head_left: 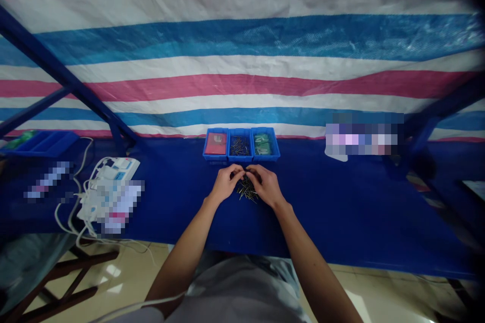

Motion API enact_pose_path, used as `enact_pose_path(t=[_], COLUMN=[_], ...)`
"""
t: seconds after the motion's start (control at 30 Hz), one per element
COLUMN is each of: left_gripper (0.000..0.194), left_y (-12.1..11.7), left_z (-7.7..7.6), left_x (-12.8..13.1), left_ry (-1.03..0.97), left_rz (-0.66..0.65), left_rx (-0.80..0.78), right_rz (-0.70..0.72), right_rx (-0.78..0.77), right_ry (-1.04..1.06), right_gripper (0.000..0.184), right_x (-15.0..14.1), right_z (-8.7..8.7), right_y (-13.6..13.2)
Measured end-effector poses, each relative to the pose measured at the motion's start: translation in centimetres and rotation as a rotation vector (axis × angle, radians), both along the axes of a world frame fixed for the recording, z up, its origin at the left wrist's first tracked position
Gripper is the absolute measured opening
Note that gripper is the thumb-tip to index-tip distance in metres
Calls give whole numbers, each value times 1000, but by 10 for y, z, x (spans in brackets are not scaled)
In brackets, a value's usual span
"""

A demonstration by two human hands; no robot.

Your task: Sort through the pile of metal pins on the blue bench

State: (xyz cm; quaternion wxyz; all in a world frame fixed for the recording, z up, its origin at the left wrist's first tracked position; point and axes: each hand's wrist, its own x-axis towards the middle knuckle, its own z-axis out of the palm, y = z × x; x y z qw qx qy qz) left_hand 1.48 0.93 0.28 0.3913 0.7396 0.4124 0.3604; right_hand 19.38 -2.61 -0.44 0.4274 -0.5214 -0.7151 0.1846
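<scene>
My left hand [229,180] and my right hand [265,182] meet almost fingertip to fingertip over the blue table. Each has thumb and fingers closed in a pinch; what lies between them is too small and dark to make out. Just below the fingertips is a loose pile of thin metal screws [247,192], partly covered by the hands. Beyond them stand three blue bins in a row. The left bin [215,157] holds a red packet, the middle bin [240,158] holds dark screws, and the right bin [267,158] has green-and-white pieces.
Power strips [120,167] with tangled white cables lie on the left of the table [322,212]. A blue divided tray [56,144] is at the far left. Behind the table hangs a striped sheet [242,86], with blue frame bars [87,98] at the sides.
</scene>
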Motion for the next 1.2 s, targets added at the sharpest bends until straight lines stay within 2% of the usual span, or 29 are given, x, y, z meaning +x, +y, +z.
enact_pose_path(t=[0.53, 0.93, 1.2], left_gripper=[19, 20, 19], left_y=[1, 2, 2], left_z=[2, -3, -4], left_x=[0, 0, 0], left_ry=[38, 52, 10], left_rz=[-23, -16, -30], left_rx=[22, 14, 23], right_rz=[18, 35, 19], right_rx=[16, -9, -20], right_ry=[-18, -32, -73], right_gripper=[24, 24, 29], right_x=[-1, 0, 0], right_z=[1, 1, 1], right_y=[1, 0, 0])
